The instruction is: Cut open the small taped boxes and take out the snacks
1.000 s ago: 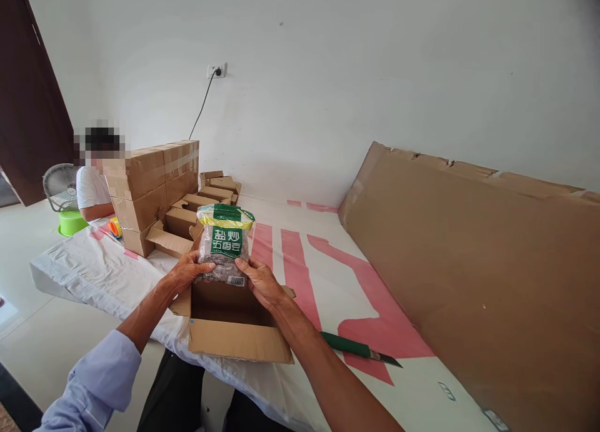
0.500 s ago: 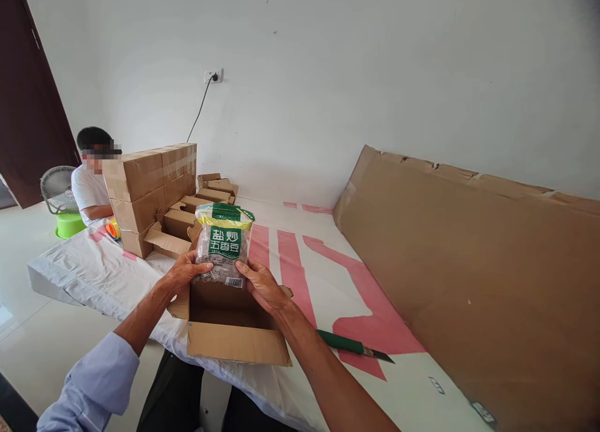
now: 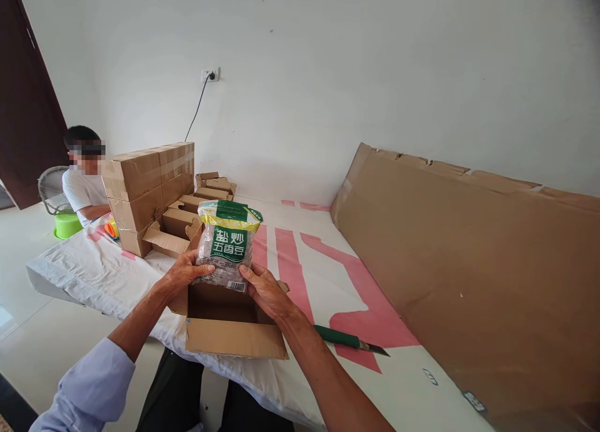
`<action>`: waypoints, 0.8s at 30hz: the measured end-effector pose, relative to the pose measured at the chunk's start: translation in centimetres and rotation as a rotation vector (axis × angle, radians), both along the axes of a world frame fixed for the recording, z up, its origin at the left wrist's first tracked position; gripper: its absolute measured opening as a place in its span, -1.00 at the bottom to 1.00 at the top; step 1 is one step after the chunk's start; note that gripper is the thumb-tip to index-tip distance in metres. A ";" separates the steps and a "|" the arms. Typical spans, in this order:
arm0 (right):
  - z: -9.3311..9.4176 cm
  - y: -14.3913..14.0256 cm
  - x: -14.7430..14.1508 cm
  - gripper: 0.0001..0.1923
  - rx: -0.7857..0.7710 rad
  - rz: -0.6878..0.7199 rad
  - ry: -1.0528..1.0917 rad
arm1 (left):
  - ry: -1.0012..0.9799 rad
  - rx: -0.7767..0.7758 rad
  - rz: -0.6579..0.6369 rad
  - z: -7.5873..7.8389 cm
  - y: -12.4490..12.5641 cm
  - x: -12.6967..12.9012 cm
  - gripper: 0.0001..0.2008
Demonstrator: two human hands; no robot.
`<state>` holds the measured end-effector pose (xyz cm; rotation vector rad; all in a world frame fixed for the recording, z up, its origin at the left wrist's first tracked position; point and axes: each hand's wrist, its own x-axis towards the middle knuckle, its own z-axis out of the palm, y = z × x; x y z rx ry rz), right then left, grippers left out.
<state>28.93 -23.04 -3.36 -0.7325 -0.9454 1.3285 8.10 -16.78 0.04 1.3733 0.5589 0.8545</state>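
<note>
1. Gripping the bag [image 3: 227, 247] low on both sides here, my left hand [image 3: 185, 274] pinching one edge, thumb across the front!
2. My right hand [image 3: 265, 289] is clamped on the opposite edge, thumb on the front too.
3. And the bag hangs nearly upright above the open box [image 3: 237, 339], printed face towards me.
4. A knife [image 3: 340, 337] lies on the cloth [image 3: 117, 272], beside my right forearm.
5. Stacked boxes [image 3: 140, 200] stand beyond my left hand.
</note>
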 end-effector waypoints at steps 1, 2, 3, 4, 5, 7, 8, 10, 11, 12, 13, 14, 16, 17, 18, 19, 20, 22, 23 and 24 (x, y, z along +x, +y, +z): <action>0.0 -0.1 -0.1 -0.49 -0.005 -0.004 0.001 | 0.007 0.005 0.001 0.0 -0.1 0.0 -0.47; -0.1 -0.2 -0.2 -0.48 -0.010 -0.005 0.002 | 0.013 0.010 0.004 0.0 -0.1 0.0 -0.46; -0.1 -0.3 -0.2 -0.48 -0.012 -0.008 0.003 | 0.019 0.013 0.005 0.0 -0.1 0.0 -0.46; -0.1 -0.4 -0.3 -0.48 -0.012 -0.016 0.004 | 0.023 0.016 0.008 -0.1 -0.1 -0.1 -0.46; -0.1 -0.4 -0.3 -0.48 -0.011 -0.033 0.005 | 0.025 0.017 0.011 -0.1 -0.2 -0.1 -0.45; 0.0 -0.4 -0.2 -0.48 -0.004 -0.078 0.002 | 0.032 0.025 0.018 0.1 -0.2 -0.1 -0.43; 0.1 -0.3 -0.1 -0.48 -0.002 -0.098 -0.007 | 0.037 0.035 0.022 0.4 -0.3 -0.1 -0.42; 0.7 -0.2 0.2 -0.47 0.007 -0.126 -0.033 | 0.047 0.075 0.032 1.1 -0.4 -0.1 -0.39; 1.1 -0.1 0.3 -0.47 0.017 -0.132 -0.047 | 0.050 0.099 0.039 1.5 -0.5 0.0 -0.38; 1.6 0.0 0.4 -0.47 0.030 -0.132 -0.058 | 0.044 0.118 0.048 2.0 -0.6 0.1 -0.37; 2.2 0.1 0.5 -0.46 0.045 -0.128 -0.065 | 0.035 0.132 0.055 2.4 -0.6 0.3 -0.37; 2.7 0.1 0.5 -0.46 0.059 -0.116 -0.067 | 0.021 0.141 0.059 2.7 -0.7 0.4 -0.36; 3.6 0.0 0.4 -0.46 0.073 -0.083 -0.063 | -0.004 0.150 0.044 3.2 -0.7 0.8 -0.35; 3.9 -0.2 0.4 -0.46 0.072 -0.071 -0.060 | -0.008 0.157 0.021 3.3 -0.6 0.8 -0.36; 4.0 -0.3 0.5 -0.46 0.064 -0.066 -0.058 | 0.000 0.170 -0.012 3.3 -0.4 0.7 -0.37; 4.0 -0.5 0.7 -0.45 0.051 -0.072 -0.061 | 0.023 0.189 -0.045 3.2 -0.2 0.4 -0.40; 3.8 -0.7 1.0 -0.44 0.034 -0.092 -0.071 | 0.062 0.217 -0.058 3.0 0.1 -0.1 -0.44; 3.0 -1.2 2.4 -0.43 -0.003 -0.173 -0.103 | 0.186 0.284 0.011 2.2 1.0 -1.8 -0.52; 2.6 -1.4 3.3 -0.44 -0.010 -0.241 -0.123 | 0.260 0.312 0.088 1.6 1.5 -2.9 -0.57; 2.2 -1.7 4.4 -0.45 -0.002 -0.332 -0.147 | 0.335 0.328 0.179 1.0 2.0 -4.0 -0.62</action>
